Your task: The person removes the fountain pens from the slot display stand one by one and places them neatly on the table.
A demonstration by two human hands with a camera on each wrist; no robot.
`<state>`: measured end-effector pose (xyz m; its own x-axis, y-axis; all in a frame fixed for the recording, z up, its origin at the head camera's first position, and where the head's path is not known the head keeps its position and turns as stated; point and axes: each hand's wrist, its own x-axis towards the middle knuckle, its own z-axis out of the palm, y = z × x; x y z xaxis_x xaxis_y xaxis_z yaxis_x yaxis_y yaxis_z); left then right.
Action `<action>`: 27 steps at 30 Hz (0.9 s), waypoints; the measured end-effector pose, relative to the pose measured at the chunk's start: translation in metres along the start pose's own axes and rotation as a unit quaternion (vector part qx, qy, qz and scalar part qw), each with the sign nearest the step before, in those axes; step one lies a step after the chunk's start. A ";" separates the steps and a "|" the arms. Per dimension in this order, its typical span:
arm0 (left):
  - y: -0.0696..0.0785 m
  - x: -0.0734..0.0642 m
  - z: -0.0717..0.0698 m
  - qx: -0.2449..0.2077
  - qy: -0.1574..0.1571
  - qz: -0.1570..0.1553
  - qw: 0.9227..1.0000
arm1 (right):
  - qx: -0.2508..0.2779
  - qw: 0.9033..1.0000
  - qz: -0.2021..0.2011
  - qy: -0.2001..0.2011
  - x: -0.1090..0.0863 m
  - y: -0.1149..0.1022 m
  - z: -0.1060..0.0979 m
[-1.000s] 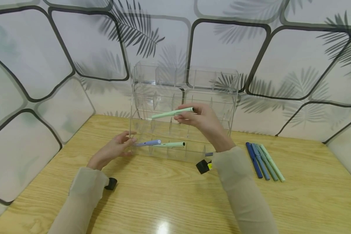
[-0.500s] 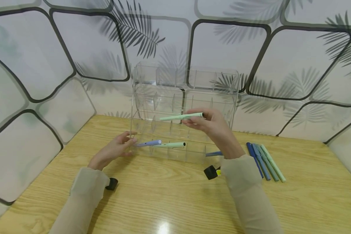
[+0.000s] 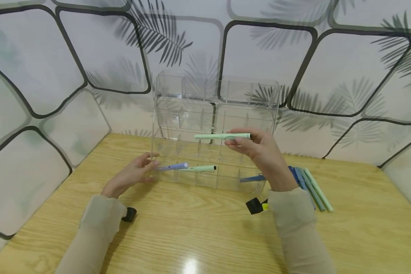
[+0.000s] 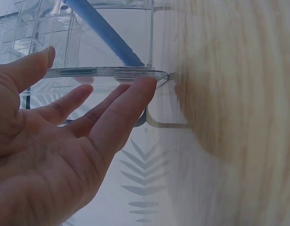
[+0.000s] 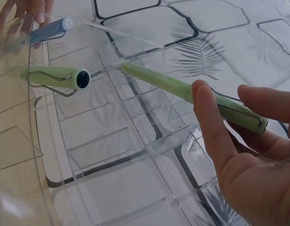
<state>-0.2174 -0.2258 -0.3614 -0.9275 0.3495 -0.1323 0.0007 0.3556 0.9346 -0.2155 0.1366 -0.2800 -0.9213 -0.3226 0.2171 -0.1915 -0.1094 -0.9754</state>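
Note:
My right hand [image 3: 260, 150] pinches a light green pen [image 3: 212, 136] between thumb and fingers. The pen lies nearly level in front of the middle tiers of a clear tiered stand [image 3: 209, 182]; its clip shows in the right wrist view. My left hand [image 4: 64, 136] rests at the stand's left side panel, thumb toward the front edge and fairly straight fingers along the outside. In the lowest tier, a periwinkle pen [image 3: 174, 166] leans by the left hand, beside another light green pen [image 3: 203, 168]. Toward that tier's right end sits a blue pen [image 3: 251, 178], partly hidden by the right hand.
Several capped pens in blue and green [image 3: 316, 190] lie side by side on the wooden table [image 3: 191, 232], right of the stand, partly behind my right forearm. A patterned wall [image 3: 260, 53] stands close behind. Black wrist devices [image 3: 254, 206] hang beneath both wrists.
My right hand has moved right and slightly down with the light green pen, which has turned closer to level. More of the blue pen shows. The left hand has stayed in place.

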 end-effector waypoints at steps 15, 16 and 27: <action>0.001 -0.002 -0.001 -0.004 -0.006 0.002 1.000 | 0.039 0.999 -0.028 0.009 -0.011 -0.009 -0.023; 0.001 -0.001 -0.001 -0.005 -0.006 0.001 1.000 | 0.038 0.999 -0.031 0.008 -0.013 -0.010 -0.025; 0.000 0.000 -0.001 -0.002 -0.005 0.000 1.000 | 0.044 0.997 -0.060 -0.011 -0.032 -0.011 -0.056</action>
<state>-0.2172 -0.2264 -0.3608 -0.9241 0.3576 -0.1347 -0.0003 0.3518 0.9361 -0.2028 0.2005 -0.2785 -0.8855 -0.3233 0.3339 -0.2683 -0.2310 -0.9352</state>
